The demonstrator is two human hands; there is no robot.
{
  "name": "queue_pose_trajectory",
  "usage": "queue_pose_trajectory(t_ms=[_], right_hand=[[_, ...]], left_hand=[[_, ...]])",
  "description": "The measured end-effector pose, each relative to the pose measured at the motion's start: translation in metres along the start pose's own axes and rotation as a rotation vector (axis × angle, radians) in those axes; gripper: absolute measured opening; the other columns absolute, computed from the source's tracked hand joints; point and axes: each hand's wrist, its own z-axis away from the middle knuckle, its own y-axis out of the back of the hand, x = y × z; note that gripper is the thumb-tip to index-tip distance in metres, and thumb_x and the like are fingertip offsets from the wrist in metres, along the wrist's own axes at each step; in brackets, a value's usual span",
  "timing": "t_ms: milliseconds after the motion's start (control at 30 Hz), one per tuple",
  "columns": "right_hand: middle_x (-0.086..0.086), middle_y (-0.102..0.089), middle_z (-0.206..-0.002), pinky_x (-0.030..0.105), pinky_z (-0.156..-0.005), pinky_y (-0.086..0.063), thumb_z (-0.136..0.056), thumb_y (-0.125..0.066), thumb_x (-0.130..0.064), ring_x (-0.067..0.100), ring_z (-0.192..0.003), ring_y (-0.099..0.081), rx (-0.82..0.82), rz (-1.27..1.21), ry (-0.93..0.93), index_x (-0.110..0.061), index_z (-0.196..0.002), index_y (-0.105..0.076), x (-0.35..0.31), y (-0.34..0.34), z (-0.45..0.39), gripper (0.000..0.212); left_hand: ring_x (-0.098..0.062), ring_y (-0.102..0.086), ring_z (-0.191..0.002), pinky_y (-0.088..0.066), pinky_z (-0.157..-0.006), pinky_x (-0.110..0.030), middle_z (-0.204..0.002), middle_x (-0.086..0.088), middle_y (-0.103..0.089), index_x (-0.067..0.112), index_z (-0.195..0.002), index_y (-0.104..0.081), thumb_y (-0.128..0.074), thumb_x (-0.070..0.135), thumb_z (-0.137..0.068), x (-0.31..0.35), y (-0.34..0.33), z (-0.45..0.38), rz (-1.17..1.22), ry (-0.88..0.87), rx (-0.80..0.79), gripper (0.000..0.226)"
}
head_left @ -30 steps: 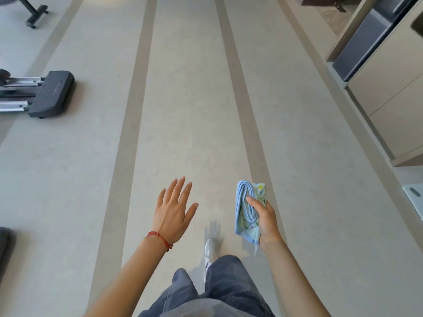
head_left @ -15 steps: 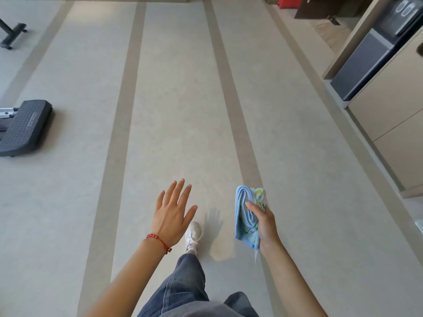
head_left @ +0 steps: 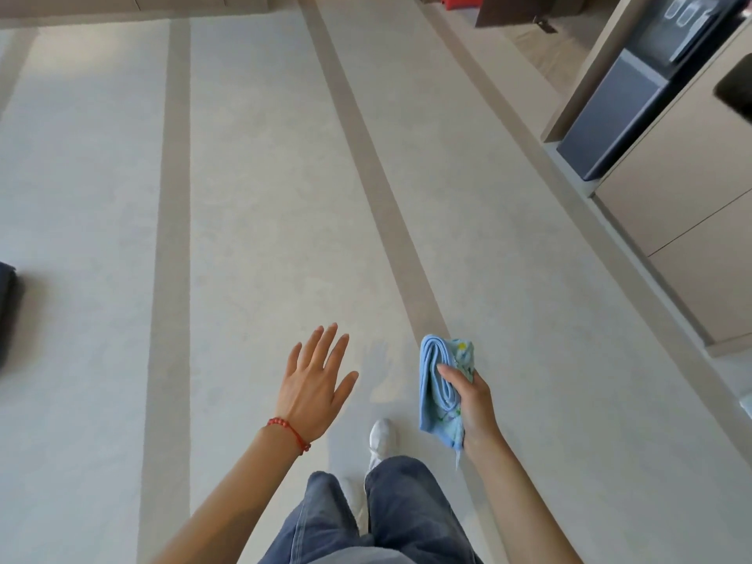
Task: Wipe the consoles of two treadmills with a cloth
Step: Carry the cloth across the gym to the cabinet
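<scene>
A folded light-blue cloth with a small printed pattern is gripped in my right hand, held upright at waist height above the floor. My left hand is stretched out in front of me, palm down, fingers spread, holding nothing; a red bead bracelet sits on its wrist. No treadmill console is in view. My legs in blue jeans and one white shoe show below my hands.
Pale floor with darker stripes runs ahead. Beige cabinets and a dark grey appliance line the right side. A dark piece of gym equipment pokes in at the left edge. A wall base lies far ahead.
I have walked forward: the dark gym equipment on the left slid back and nearly out of view, and the cabinets on the right came closer. Both hands keep their pose.
</scene>
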Motion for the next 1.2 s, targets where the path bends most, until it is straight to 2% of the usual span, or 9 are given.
queue_pose_trajectory(t_ms=[133, 367, 533, 800, 1067, 1200], right_hand=[[0.006, -0.067, -0.082, 0.033, -0.068, -0.05, -0.084, -0.061, -0.009, 0.022, -0.076, -0.063, 0.016, -0.021, 0.022, -0.014, -0.087, -0.065, -0.036, -0.012, -0.052, 0.007], [0.009, -0.065, -0.086, 0.037, -0.075, -0.05, -0.083, -0.062, -0.01, 0.026, -0.08, -0.062, 0.046, -0.074, 0.037, -0.013, -0.089, -0.065, -0.115, -0.026, -0.154, 0.007], [0.01, -0.066, -0.09, 0.046, -0.086, -0.049, -0.083, -0.063, -0.012, 0.029, -0.086, -0.062, 0.053, -0.081, 0.062, -0.015, -0.091, -0.066, -0.18, -0.026, -0.207, 0.008], [0.005, -0.065, -0.083, 0.03, -0.063, -0.048, -0.085, -0.06, -0.01, 0.02, -0.075, -0.062, 0.189, -0.195, 0.099, -0.014, -0.089, -0.064, -0.244, -0.016, -0.27, 0.006], [0.007, -0.066, -0.084, 0.032, -0.068, -0.05, -0.085, -0.061, -0.009, 0.022, -0.076, -0.062, 0.431, -0.401, 0.134, -0.011, -0.091, -0.063, -0.307, 0.001, -0.346, 0.007], [0.008, -0.066, -0.085, 0.037, -0.076, -0.05, -0.085, -0.061, -0.009, 0.025, -0.078, -0.062, 0.542, -0.516, 0.155, -0.013, -0.091, -0.063, -0.338, 0.009, -0.376, 0.007]], left_hand=[[-0.034, -0.047, -0.123, -0.042, -0.093, -0.054, -0.136, -0.014, -0.05, 0.008, -0.13, -0.052, -0.013, 0.052, -0.099, -0.004, -0.001, -0.068, 0.011, -0.025, -0.02, 0.066], [-0.035, -0.048, -0.123, -0.042, -0.093, -0.054, -0.136, -0.014, -0.05, 0.008, -0.129, -0.053, -0.012, 0.052, -0.099, -0.003, 0.009, -0.207, -0.016, -0.056, -0.039, 0.068], [-0.035, -0.049, -0.122, -0.041, -0.093, -0.055, -0.136, -0.014, -0.05, 0.008, -0.129, -0.053, -0.013, 0.052, -0.099, 0.014, 0.027, -0.299, -0.029, -0.105, -0.042, 0.067], [-0.034, -0.051, -0.12, -0.044, -0.091, -0.054, -0.135, -0.013, -0.051, 0.009, -0.128, -0.053, -0.013, 0.052, -0.099, 0.047, 0.025, -0.425, -0.043, -0.281, -0.112, 0.066], [-0.035, -0.051, -0.12, -0.041, -0.092, -0.054, -0.135, -0.014, -0.051, 0.009, -0.129, -0.054, -0.013, 0.051, -0.099, 0.089, 0.021, -0.575, -0.088, -0.558, -0.156, 0.066], [-0.036, -0.05, -0.121, -0.036, -0.094, -0.054, -0.135, -0.015, -0.05, 0.009, -0.13, -0.051, -0.014, 0.05, -0.099, 0.115, 0.022, -0.648, -0.097, -0.715, -0.169, 0.064]])
